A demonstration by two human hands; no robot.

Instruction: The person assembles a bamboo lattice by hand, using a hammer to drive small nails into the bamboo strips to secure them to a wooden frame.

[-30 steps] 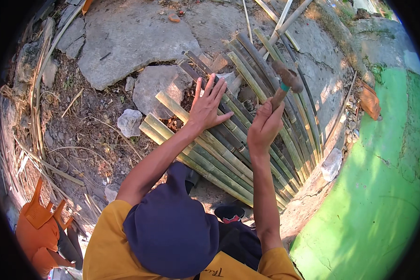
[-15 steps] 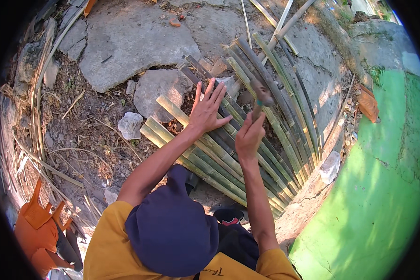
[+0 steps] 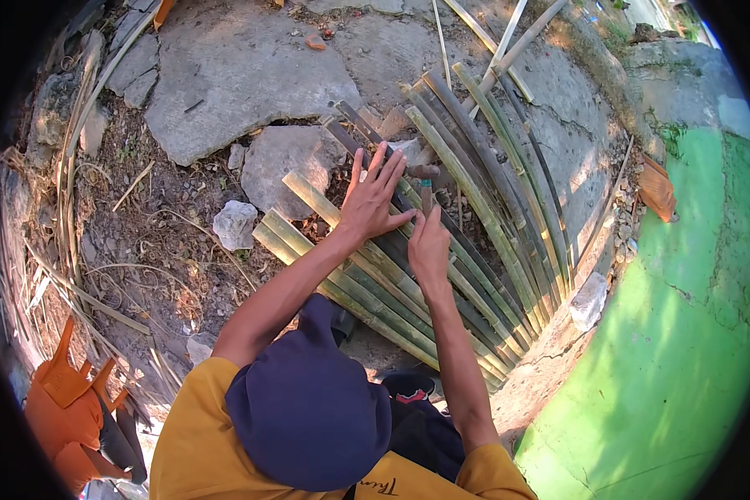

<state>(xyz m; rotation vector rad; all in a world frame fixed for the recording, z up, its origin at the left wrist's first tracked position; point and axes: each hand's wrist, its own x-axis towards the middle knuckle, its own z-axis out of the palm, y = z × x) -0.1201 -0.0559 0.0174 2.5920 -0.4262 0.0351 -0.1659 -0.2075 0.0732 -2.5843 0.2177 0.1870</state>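
Long split bamboo strips [image 3: 508, 250], green and dark grey, fan out over the ground before me. Flat on several of them rests my left hand [image 3: 368, 204], its fingers spread. Just to its right, my right hand [image 3: 429, 250] is wrapped round the handle of a hammer [image 3: 426, 187]. The hammer's head is down at the strips beside my left fingers; whether it touches them I cannot tell. Thicker green bamboo pieces [image 3: 304, 250] lie nearer me, left of the right forearm.
Broken concrete slabs [image 3: 233, 75] lie beyond the strips. A white rock [image 3: 235, 225] sits at left, and another pale rock [image 3: 589, 300] at right beside a green painted surface [image 3: 642, 383]. An orange chair [image 3: 67, 383] stands at lower left. Loose bamboo poles [image 3: 521, 42] extend at the far side.
My right hand and the hammer have moved left, bringing the hammer's head close to my left fingers. The left hand has stayed in place on the strips.
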